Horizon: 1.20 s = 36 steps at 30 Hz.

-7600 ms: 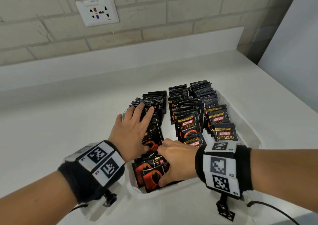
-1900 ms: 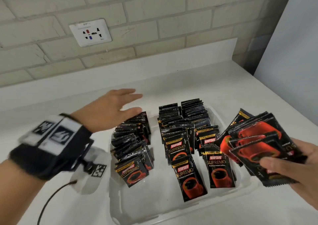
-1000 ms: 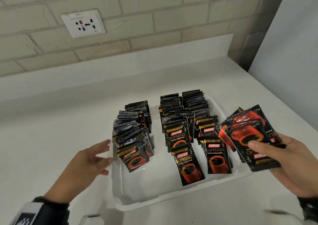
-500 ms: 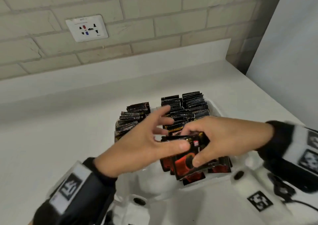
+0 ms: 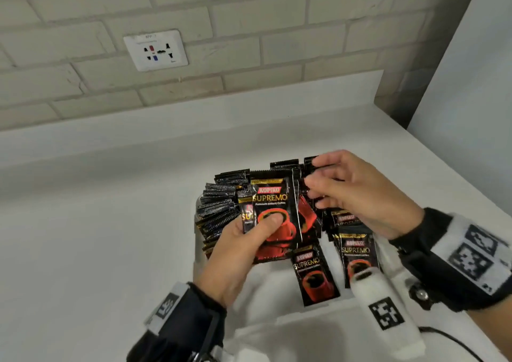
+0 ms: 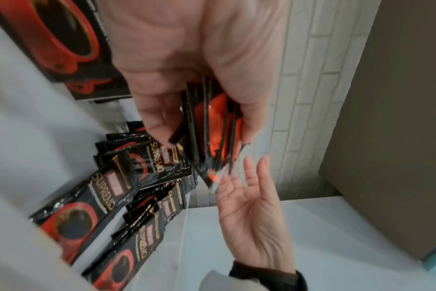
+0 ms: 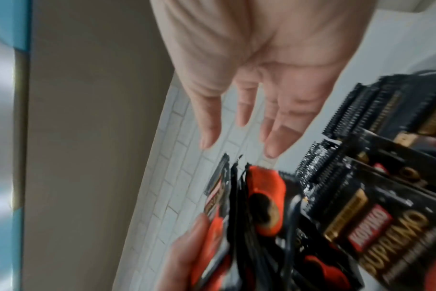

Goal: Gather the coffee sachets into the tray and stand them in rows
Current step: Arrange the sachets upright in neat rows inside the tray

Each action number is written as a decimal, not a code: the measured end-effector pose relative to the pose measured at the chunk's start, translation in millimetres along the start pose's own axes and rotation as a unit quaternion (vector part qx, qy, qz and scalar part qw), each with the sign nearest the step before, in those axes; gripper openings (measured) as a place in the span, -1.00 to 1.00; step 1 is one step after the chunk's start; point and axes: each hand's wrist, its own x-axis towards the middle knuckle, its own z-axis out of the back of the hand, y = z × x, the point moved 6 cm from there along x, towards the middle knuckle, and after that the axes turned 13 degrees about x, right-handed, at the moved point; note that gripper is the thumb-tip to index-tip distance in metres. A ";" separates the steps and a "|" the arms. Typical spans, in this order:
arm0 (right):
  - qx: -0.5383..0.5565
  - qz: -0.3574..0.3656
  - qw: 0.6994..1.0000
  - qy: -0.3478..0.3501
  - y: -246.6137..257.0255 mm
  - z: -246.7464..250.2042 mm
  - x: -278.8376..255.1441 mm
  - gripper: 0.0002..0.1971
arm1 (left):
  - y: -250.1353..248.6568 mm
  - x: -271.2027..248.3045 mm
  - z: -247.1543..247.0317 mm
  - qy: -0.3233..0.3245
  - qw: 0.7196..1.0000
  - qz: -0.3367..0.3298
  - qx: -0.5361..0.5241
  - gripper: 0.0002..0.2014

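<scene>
My left hand [image 5: 257, 230] grips a bundle of black and red coffee sachets [image 5: 274, 214] upright above the white tray [image 5: 270, 287], thumb pressed on the front sachet. In the left wrist view the bundle [image 6: 212, 128] is fanned edge-on between thumb and fingers. My right hand [image 5: 346, 189] is beside the bundle's top right corner with fingers extended and nothing in them; the right wrist view shows its fingers [image 7: 271, 141] just above the sachet edges [image 7: 249, 206]. In the tray stand a left row [image 5: 221, 203], a middle row [image 5: 313, 275] and a right row [image 5: 358, 256].
The tray sits on a white counter [image 5: 97, 237] against a brick wall with a socket [image 5: 155, 49]. A grey panel [image 5: 471, 98] bounds the right side. A black cable [image 5: 454, 339] trails near the tray's front right.
The bundle has passed from my right hand to my left hand. My right hand has let go and opened beside it. Both hands have come together over the tray.
</scene>
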 end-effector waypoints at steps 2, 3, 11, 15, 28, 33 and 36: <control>-0.021 -0.011 1.000 -0.005 -10.3 -2.3 -11.0 -0.38 | 1.3 0.5 -1.7 -0.031 0.999 -0.016 -0.016 -0.90; -0.035 -0.013 0.999 -0.004 -15.3 -5.3 -15.5 -0.32 | 2.4 0.7 -3.3 -0.042 0.998 -0.026 -0.024 -0.85; 0.006 -0.006 1.000 -0.028 -35.9 -10.0 -22.4 -0.66 | 5.7 -1.8 -15.6 -0.062 0.992 -0.080 -0.069 -0.63; 0.051 -0.039 0.998 -0.028 -45.9 -12.7 -23.3 -0.51 | 6.7 -5.2 -17.3 -0.044 0.993 -0.096 -0.053 -0.52; 0.104 -0.035 0.991 -0.073 -58.4 2.5 -23.4 -0.87 | 25.2 -1.6 -18.7 0.031 0.991 0.029 -0.130 -0.76; 0.043 -0.004 0.998 -0.043 -50.2 -3.8 -32.1 -0.82 | 20.5 -2.9 -16.5 -0.017 0.997 -0.054 -0.060 -0.51; 0.052 0.026 0.996 -0.064 -47.0 -0.9 -35.2 -0.85 | 19.1 -2.4 -13.4 -0.033 0.996 -0.074 -0.048 -0.51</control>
